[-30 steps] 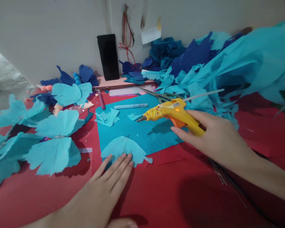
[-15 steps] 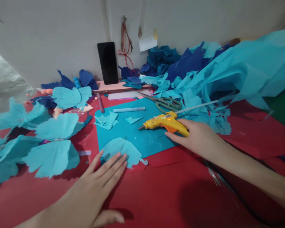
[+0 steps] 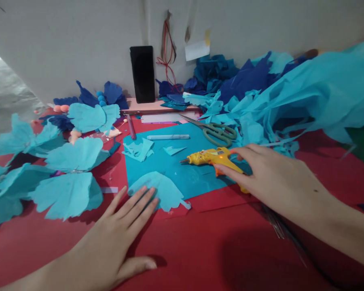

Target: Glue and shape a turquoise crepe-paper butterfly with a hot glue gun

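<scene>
Now rested left hand (image 3: 117, 226), spread-fingered, across paper (image 3: 162, 188) and red table (image 3: 182, 250); curved right hand (image 3: 279, 173) around glue gun (image 3: 204, 157), couldn't confirm pinching; faced grey wall (image 3: 79, 40).

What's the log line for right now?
left hand: touching paper cutout | right hand: touching glue gun | scissors: beyond glue gun | phone: propped upright

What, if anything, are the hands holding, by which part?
Right hand touches the yellow glue gun at handle and rear; grip unclear. Left hand rests its fingers on the pale-blue cutout, holding nothing.
</scene>
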Demonstrator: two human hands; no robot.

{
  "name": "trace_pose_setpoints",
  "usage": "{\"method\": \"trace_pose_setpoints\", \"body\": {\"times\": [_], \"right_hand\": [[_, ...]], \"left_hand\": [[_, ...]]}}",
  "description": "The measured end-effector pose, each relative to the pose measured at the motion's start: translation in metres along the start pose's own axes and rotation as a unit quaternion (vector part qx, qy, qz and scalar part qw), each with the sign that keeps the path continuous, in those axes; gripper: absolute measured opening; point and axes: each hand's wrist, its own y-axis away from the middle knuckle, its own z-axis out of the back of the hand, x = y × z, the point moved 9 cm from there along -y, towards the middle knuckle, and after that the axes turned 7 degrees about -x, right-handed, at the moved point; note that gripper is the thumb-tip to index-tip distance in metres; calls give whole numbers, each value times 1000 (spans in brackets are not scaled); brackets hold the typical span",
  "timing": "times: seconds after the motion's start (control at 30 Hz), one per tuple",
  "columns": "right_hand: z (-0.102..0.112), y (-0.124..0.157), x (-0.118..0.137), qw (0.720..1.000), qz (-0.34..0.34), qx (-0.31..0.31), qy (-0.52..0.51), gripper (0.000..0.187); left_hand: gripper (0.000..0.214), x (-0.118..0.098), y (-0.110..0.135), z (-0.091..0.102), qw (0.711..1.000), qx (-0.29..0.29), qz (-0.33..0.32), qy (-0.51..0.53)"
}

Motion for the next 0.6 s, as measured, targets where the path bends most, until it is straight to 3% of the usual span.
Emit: {"method": "trace_pose_setpoints", "body": {"times": [0.13,0.37,0.6], "right_hand": [[5,-28,22,995,47,11,-92,30],[-36,-87,59,967,191,56,-160,21],[-56,-104,80,941,291,73,-156,22]], "left_hand": [[84,4,0,1,1000,-22,14,-4],[77,6,-11,4,1000,-21,10,18],[67,10,-32,-12,998,35,28,48]]}}
